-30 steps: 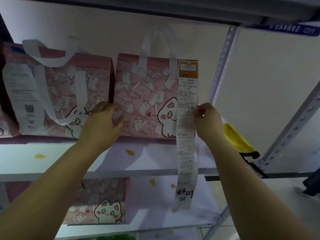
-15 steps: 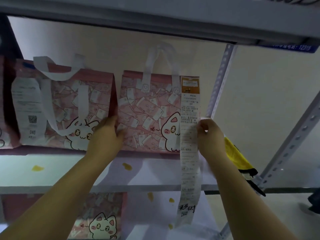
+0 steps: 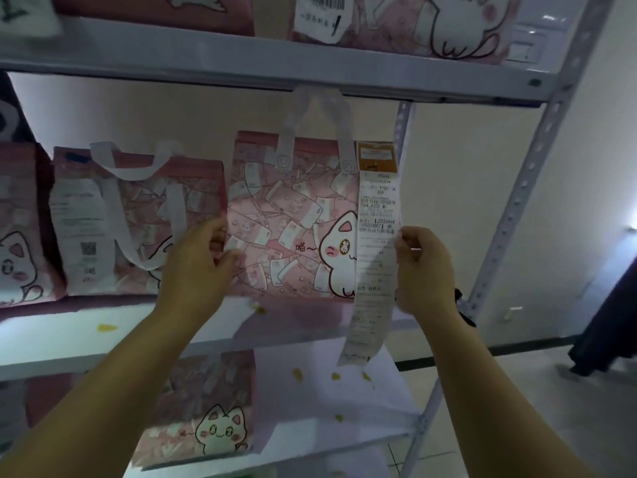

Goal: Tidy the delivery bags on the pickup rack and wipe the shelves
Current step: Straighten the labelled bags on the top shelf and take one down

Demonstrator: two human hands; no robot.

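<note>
A pink delivery bag with a cat print stands upright on the middle shelf. My left hand grips its left edge and my right hand grips its right edge. A long white receipt hangs from the bag's top right corner, past the shelf's front edge, beside my right fingers. A second pink bag with a paper slip stands just left of it, and part of a third bag shows at the far left.
More pink bags sit on the upper shelf and one on the lower shelf. Yellow crumbs dot the shelves. The rack's perforated post rises at the right. A dark cloth edge shows behind my right wrist.
The view has tilted upward, bringing the upper shelf and its bags into sight. Both hands stay on the sides of the same bag; the yellow cloth is now mostly hidden.
</note>
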